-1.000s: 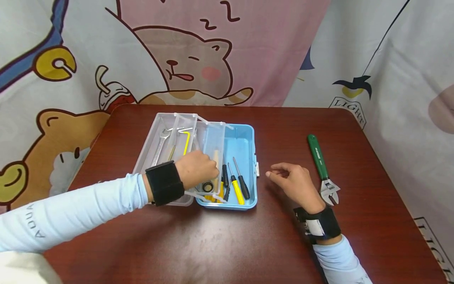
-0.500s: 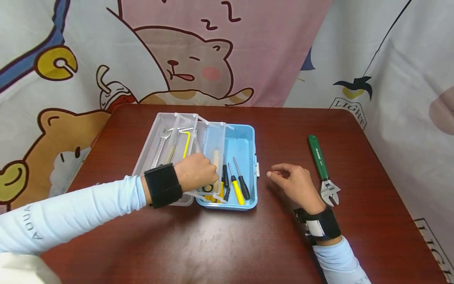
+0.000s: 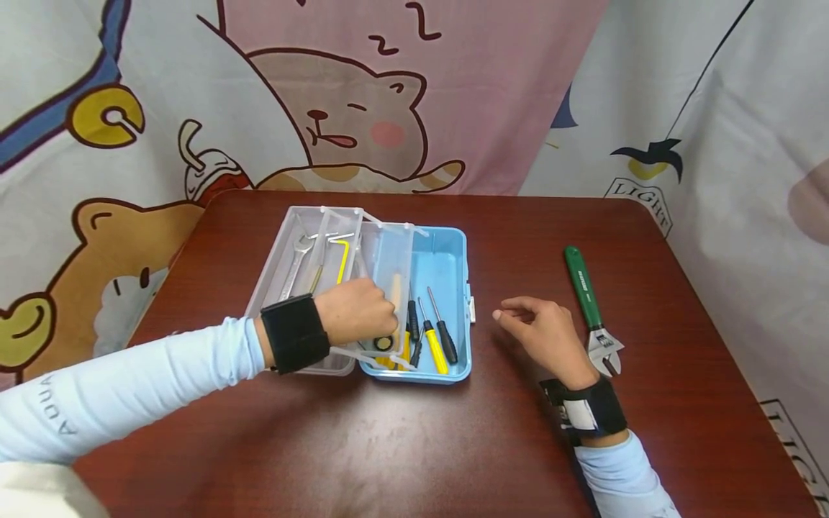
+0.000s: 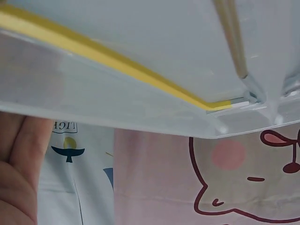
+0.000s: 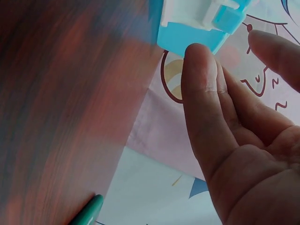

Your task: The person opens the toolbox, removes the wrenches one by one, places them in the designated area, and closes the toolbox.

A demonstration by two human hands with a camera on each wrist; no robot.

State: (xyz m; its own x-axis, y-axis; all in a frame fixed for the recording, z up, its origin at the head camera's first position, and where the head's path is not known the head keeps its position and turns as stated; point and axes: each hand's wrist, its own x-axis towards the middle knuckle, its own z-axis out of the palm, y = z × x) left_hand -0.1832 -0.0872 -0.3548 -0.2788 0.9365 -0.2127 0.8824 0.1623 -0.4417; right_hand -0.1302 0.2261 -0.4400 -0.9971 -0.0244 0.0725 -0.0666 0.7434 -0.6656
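Observation:
My left hand [image 3: 359, 311] is at the right side of a clear plastic tray [image 3: 393, 248], fingers curled at its edge and mostly hidden in the head view. In the left wrist view, the lower parts of the fingers [image 4: 32, 145] pass behind the tray's translucent wall. A yellow hex key [image 4: 117, 65] lies inside the tray. The tray overlaps a light blue toolbox [image 3: 443, 248] and the translucent lid [image 3: 275, 252]. My right hand [image 3: 544, 334] holds nothing; thumb and fingertips are apart, right of the toolbox's white latch [image 3: 472, 309].
Several screwdrivers, including a yellow-handled one [image 3: 435, 349] and a black one [image 3: 445, 339], lie in the toolbox. A wrench [image 3: 296, 262] shows at the left. Right of my right hand, an adjustable wrench [image 3: 586, 295] with a green handle lies on the brown table [image 3: 414, 446].
The left hand stays at the tray, shifting barely to the left. The right hand keeps its pose, and the tray and tools remain in place.

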